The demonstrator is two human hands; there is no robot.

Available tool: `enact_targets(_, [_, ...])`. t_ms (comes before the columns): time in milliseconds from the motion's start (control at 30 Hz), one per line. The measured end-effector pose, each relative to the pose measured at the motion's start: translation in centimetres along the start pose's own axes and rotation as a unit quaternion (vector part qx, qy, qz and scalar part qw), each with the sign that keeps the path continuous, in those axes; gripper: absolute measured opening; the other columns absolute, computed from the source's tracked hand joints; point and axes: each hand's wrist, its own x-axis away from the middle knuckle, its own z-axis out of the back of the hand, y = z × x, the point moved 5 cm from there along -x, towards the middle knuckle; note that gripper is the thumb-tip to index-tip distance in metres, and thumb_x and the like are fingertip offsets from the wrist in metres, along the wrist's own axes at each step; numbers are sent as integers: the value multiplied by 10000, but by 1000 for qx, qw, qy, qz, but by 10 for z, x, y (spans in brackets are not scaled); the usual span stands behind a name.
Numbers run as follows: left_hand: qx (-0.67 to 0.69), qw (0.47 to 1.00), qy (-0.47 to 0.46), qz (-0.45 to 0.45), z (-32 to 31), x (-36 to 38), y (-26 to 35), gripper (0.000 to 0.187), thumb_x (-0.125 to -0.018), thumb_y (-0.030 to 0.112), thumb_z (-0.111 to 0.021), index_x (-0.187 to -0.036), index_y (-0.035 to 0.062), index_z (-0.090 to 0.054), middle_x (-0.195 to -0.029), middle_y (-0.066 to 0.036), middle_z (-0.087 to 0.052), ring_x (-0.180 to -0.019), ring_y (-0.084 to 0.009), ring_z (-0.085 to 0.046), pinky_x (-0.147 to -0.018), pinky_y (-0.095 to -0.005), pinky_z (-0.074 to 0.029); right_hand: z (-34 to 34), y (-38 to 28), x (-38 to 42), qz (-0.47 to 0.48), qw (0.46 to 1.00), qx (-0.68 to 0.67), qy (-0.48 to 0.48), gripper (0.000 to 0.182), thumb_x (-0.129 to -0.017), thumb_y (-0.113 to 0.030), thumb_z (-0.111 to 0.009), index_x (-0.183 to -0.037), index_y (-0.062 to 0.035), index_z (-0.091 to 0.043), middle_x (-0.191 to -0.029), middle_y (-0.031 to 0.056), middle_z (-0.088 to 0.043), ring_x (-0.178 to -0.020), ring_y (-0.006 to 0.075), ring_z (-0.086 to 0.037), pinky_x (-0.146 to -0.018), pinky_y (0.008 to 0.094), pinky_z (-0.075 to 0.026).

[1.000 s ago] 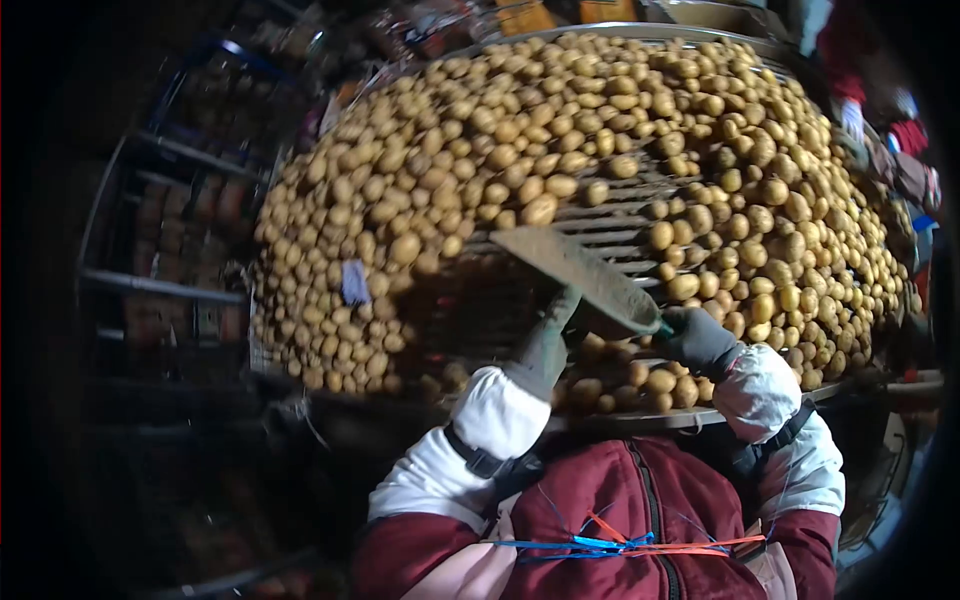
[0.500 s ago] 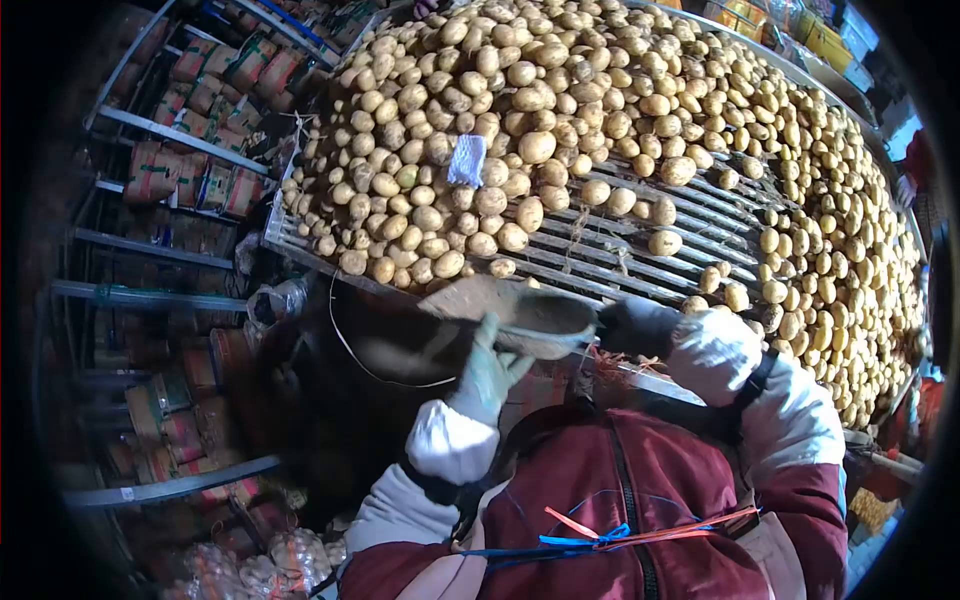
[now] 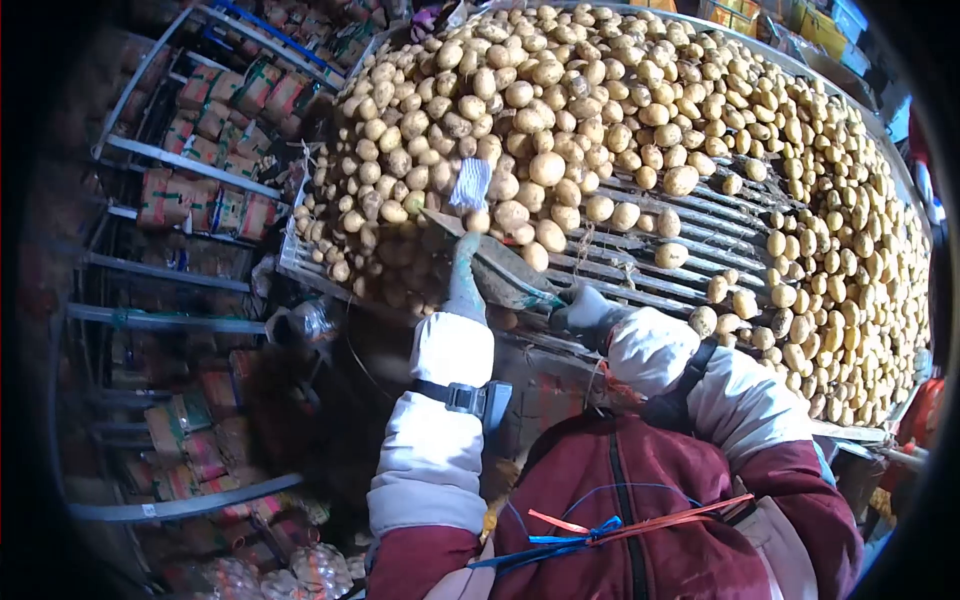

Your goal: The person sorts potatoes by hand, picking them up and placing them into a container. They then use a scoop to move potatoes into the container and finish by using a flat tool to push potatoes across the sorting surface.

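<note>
A worn grey-green scoop [image 3: 510, 278] is tilted against the near edge of a big heap of potatoes [image 3: 547, 168]. Gloved and upright, my left hand [image 3: 464, 278] grips the scoop's left part. At the scoop's right end, my right hand [image 3: 584, 306], also gloved, is closed around it. Potatoes lie against the far rim of the scoop; how many are inside it is hidden from me. Just beyond my left hand, a crumpled white-blue patterned piece [image 3: 471, 182] rests on the potatoes.
The potatoes lie on a slatted metal table [image 3: 640, 292], whose bars show in the middle. On the left stand metal rails [image 3: 190, 165] and stacked cartons [image 3: 165, 198]. Bags with netting [image 3: 322, 570] sit low on the left. Someone's sleeve [image 3: 922, 150] shows at the far right.
Both hands have moved the scoop forward and left, from in front of the table onto the potatoes' near edge. My left arm has stretched out further.
</note>
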Motion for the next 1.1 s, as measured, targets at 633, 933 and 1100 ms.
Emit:
enact_targets(633, [-286,957,-24,-42,-215,-58,-2,771,-749,535,-789,-1300,36,-581,-1164,-83,-649,-1000,-231,-612,-918,-338,-496,145,29,7,-50,961,-204,178,190,-811,-184,-687,-847,2,-683,-621,42,-571,-437,142,-495,-385,321,-390])
enact_targets(933, [-376,906,-183,-67,-371,-36,-101,783,-760,505,-801,-1328,23,-559,-1195,-100,-640,-1029,-230,-604,-936,-333,-485,230,112,66,24,914,-268,302,209,-813,-143,-634,-958,-20,-720,-795,25,-680,-711,108,-586,-640,276,-455])
enact_targets(1100, [-366,879,-292,-93,-466,-8,-183,936,-740,514,-819,-1413,-19,-447,-1303,-166,-580,-1168,-264,-557,-1014,-359,-436,284,131,150,21,846,-353,399,79,-816,-91,-603,-837,-70,-676,-689,-53,-557,-613,68,-489,-555,249,-383])
